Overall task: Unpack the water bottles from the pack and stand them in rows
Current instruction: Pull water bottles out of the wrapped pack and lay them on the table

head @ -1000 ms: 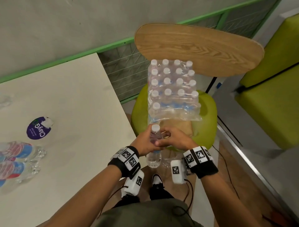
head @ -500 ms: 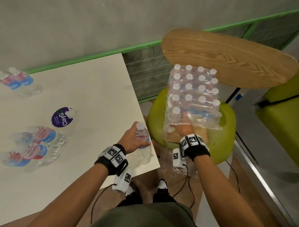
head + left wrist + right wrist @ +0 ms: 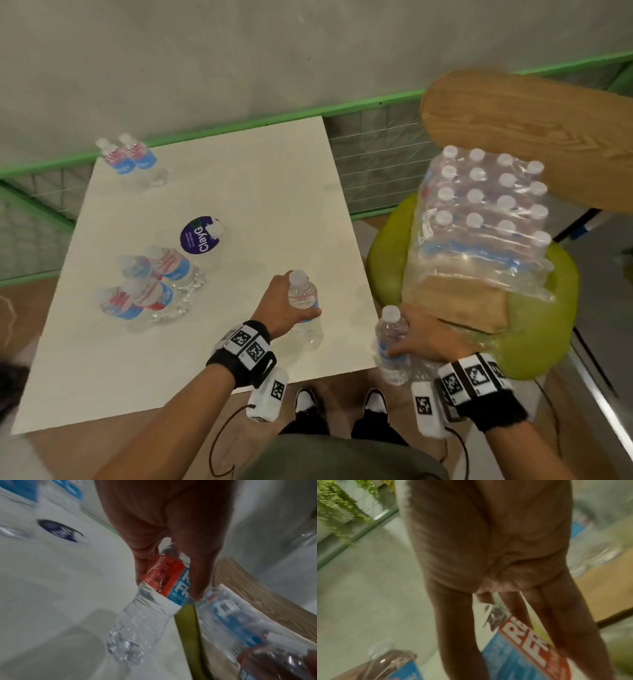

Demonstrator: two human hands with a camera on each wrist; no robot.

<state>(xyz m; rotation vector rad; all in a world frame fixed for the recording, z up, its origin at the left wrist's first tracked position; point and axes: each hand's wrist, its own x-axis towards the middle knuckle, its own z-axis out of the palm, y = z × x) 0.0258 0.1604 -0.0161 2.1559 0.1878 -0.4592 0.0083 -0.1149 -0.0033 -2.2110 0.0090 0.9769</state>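
My left hand (image 3: 286, 310) grips a clear water bottle (image 3: 303, 301) with a white cap and a red and blue label (image 3: 169, 579), held upright over the near right part of the white table (image 3: 239, 192). My right hand (image 3: 421, 337) grips a second bottle (image 3: 392, 342) by its label (image 3: 522, 646), just off the table's right edge. The shrink-wrapped pack (image 3: 486, 219) of several bottles lies on a green stool (image 3: 548, 342) to the right. Several unpacked bottles (image 3: 150, 284) stand grouped at the table's left, and two bottles (image 3: 128, 157) at the far left corner.
A round purple sticker (image 3: 200, 236) lies on the table's middle. A wooden chair back (image 3: 534, 137) rises behind the pack. A green railing with wire mesh (image 3: 373, 161) runs behind the table. My shoes (image 3: 342, 401) stand on the floor below.
My left hand has carried its bottle left, from in front of the stool to over the table. My right hand has pulled a second bottle out of the pack and toward me.
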